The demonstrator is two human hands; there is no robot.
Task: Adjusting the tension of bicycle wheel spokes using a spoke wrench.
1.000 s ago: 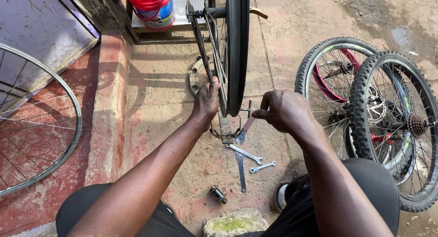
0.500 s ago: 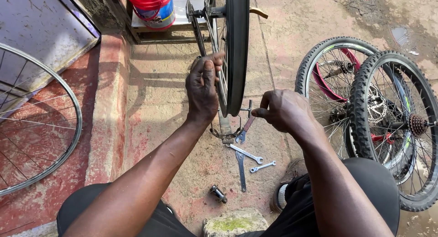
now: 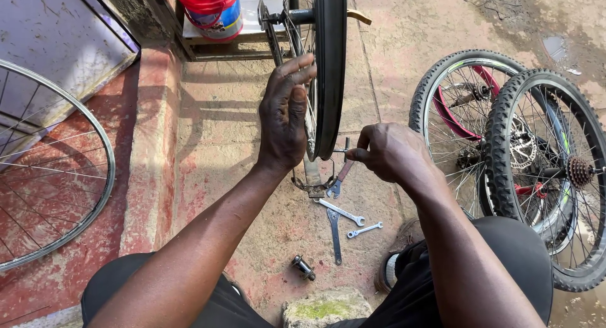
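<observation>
Both hands work at an upright black bicycle wheel held in a stand in front of the person. Farthest left, a bare silver rim with spokes leans by the wall, and a red bucket sits on a low bench behind. Next comes the left hand, fingers loosely spread and laid against the side of the wheel's tyre and spokes, steadying rather than gripping it. Below the wheel, the stand's metal foot rests on the ground, with three spanners lying just beside it and a small dark cylindrical part nearer the person. To the right of the wheel, the right hand is closed in a pinch around a small slim tool at the rim; it looks like a spoke key, though it is too small to be sure. Farther right, two knobby-tyred wheels lean together. As a judgement, the rim adjustment is under way: the wheel is mounted and a tool applied, while the loose tools and part suggest work remains.
</observation>
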